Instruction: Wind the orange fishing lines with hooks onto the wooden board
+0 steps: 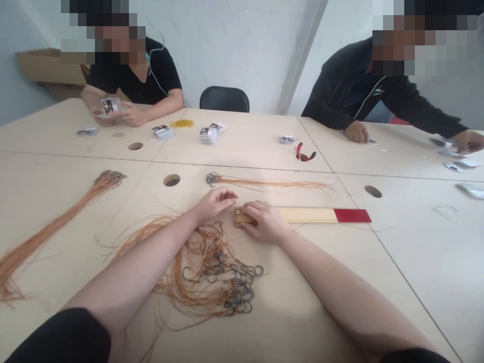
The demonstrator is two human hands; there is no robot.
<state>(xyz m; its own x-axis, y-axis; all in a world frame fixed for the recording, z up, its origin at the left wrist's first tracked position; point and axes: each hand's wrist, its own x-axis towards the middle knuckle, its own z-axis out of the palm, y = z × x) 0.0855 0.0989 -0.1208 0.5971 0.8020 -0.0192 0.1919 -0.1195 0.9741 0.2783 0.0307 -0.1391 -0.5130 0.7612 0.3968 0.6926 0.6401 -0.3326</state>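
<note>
My right hand (264, 220) is closed around the left end of a flat wooden strip (306, 215) that has a red block at its far right. Just left of it, my left hand (217, 202) is raised with thumb and fingertips close together; anything between them is too small to make out. Below my left forearm lies a tangled pile of dark hooks (236, 285) on orange cords. Beyond my hands, a straight bundle of orange cords (272, 182) with hooks at its left end lies across the table.
Another cord bundle (64, 222) lies at the left. Red-handled pliers (305, 154) stand in a table hole. Small packs (208, 135) and yellow bands (182, 123) lie farther back. Two people sit opposite, one holding a pack (110, 107), beside a black chair (224, 99).
</note>
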